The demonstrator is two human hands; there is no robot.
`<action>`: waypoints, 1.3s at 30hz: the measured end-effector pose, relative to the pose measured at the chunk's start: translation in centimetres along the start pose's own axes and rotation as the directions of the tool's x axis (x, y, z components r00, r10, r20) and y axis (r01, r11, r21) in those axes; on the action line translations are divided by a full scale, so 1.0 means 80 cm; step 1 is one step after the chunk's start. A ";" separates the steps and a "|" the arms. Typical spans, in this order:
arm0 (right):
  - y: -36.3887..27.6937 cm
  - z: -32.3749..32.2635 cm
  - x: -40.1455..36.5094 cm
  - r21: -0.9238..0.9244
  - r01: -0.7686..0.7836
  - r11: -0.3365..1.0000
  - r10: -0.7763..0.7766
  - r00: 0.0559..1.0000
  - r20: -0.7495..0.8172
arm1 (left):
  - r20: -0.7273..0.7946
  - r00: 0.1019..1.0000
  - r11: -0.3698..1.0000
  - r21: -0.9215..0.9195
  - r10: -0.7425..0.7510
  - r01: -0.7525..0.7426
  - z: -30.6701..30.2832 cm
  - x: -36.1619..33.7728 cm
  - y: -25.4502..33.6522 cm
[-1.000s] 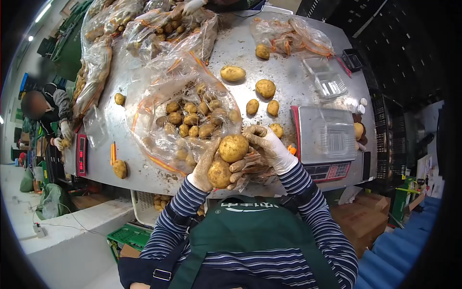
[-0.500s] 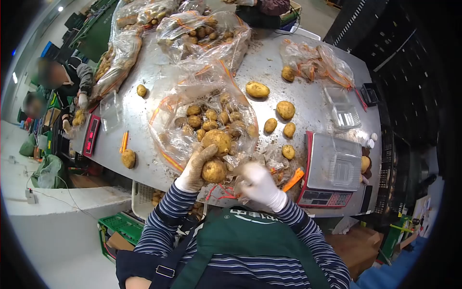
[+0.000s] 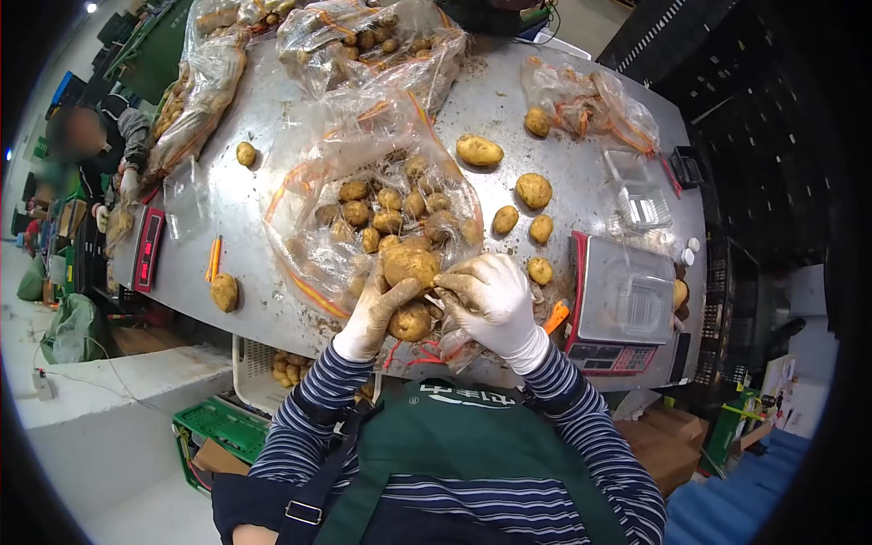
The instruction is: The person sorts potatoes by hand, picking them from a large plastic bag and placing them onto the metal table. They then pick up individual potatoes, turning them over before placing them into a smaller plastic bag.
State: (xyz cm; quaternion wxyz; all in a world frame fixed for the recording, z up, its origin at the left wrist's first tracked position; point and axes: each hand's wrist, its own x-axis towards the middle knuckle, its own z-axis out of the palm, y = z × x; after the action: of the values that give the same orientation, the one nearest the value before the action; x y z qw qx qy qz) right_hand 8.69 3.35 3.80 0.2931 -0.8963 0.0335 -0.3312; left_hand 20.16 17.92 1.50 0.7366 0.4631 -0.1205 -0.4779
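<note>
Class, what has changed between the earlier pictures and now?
The right hand, first at the upper potato, swung away toward the person's body, and has now returned to that potato's edge. The left hand still holds it and the lower potato; the open bag and loose potatoes stayed put.

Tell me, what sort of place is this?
Probably a produce packing room: potatoes sit in an open plastic bag on a metal table, a scale bears a clear tray, and what look like black crates are stacked beyond.

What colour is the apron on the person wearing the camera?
The apron is dark green with white lettering, seen best in the current head view.
</note>
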 end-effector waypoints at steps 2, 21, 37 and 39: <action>-0.002 0.005 0.002 -0.026 -0.002 1.000 0.002 1.000 0.002 | -0.017 1.000 0.990 0.142 0.021 -0.018 -0.011 0.003 0.000; 0.033 0.035 -0.098 -0.022 -0.338 0.941 0.305 0.817 0.489 | 0.075 0.970 0.926 -0.292 -0.230 0.241 -0.049 -0.018 0.008; 0.082 -0.033 -0.118 0.326 -0.465 0.823 0.558 0.770 -0.310 | 0.145 0.984 0.690 0.702 0.105 -0.177 -0.012 0.058 -0.055; 0.065 -0.012 -0.090 0.258 -0.340 0.904 0.388 0.907 -0.165 | 0.215 0.962 0.728 0.631 0.168 -0.268 0.008 0.061 -0.079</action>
State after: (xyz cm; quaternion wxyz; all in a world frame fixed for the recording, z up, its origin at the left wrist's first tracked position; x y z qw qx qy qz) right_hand 3.18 0.40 -2.62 0.4435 -0.7948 0.1947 -0.3657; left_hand 18.52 12.90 -4.51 0.5686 0.6381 -0.3858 -0.3475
